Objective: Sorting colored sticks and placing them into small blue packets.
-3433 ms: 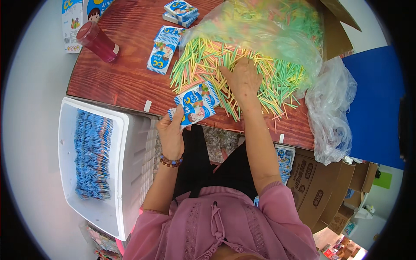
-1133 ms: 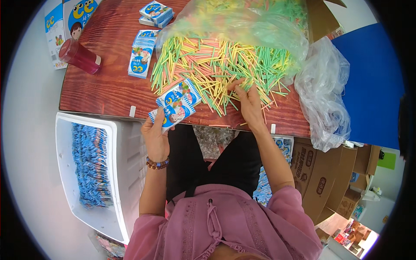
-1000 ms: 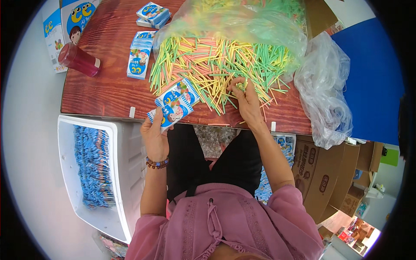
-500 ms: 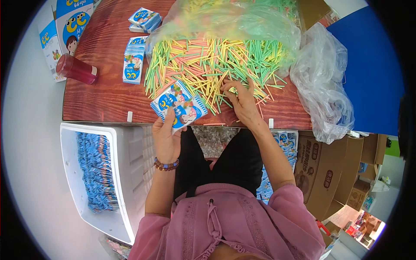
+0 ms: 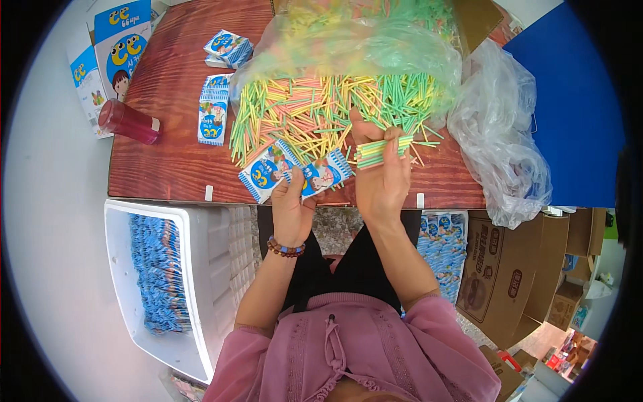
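Note:
My left hand (image 5: 292,209) is closed on blue-and-white printed packets (image 5: 266,171), fanned apart with one angled to the right, above the table's front edge. Beside it, my right hand (image 5: 383,191) grips a small bundle of thin yellow, green and pink sticks (image 5: 370,155), which lies crosswise under the fingers. The bundle and the right-hand packet are close but apart. Beyond both hands spreads a loose pile of the same pastel sticks (image 5: 298,110), spilling from a clear plastic bag (image 5: 362,50).
On the red-brown wooden table (image 5: 171,171) are stacked packets (image 5: 213,120), more packets (image 5: 228,47) and a dark-red jar (image 5: 130,122). A crumpled clear bag (image 5: 499,134) hangs over the right edge. A white bin (image 5: 218,248) of packets stands at left, cardboard boxes (image 5: 499,268) at right.
My right hand has lifted back from the pile and turned, bringing the stick bundle into side view. My left hand has moved right, and its packets have spread apart.

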The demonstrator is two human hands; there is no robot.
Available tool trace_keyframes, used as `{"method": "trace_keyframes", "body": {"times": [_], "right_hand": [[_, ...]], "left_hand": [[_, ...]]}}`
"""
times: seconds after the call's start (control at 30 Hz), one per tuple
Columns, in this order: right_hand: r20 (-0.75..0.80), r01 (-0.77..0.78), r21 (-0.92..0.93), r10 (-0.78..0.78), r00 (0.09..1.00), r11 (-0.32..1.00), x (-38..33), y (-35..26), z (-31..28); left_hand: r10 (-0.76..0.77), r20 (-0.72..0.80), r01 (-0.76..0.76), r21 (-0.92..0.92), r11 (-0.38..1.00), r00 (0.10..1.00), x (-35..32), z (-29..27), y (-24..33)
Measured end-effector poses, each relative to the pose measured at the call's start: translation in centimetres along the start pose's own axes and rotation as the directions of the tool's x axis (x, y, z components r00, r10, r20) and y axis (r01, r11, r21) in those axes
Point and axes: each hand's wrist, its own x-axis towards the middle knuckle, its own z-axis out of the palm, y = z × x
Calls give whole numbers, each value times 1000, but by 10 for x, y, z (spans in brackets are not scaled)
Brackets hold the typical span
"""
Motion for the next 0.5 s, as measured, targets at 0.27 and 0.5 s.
{"method": "trace_keyframes", "body": {"times": [0.27,0.5], "right_hand": [[-194,-27,-41,19,981,999,-15,16,27],[-172,-156,-108,136,976,982,-31,26,24]], "left_hand": [[37,-17,-37,-39,999,999,-1,-1,-4],[158,55,-151,-120,981,986,2,-3,-9]]}}
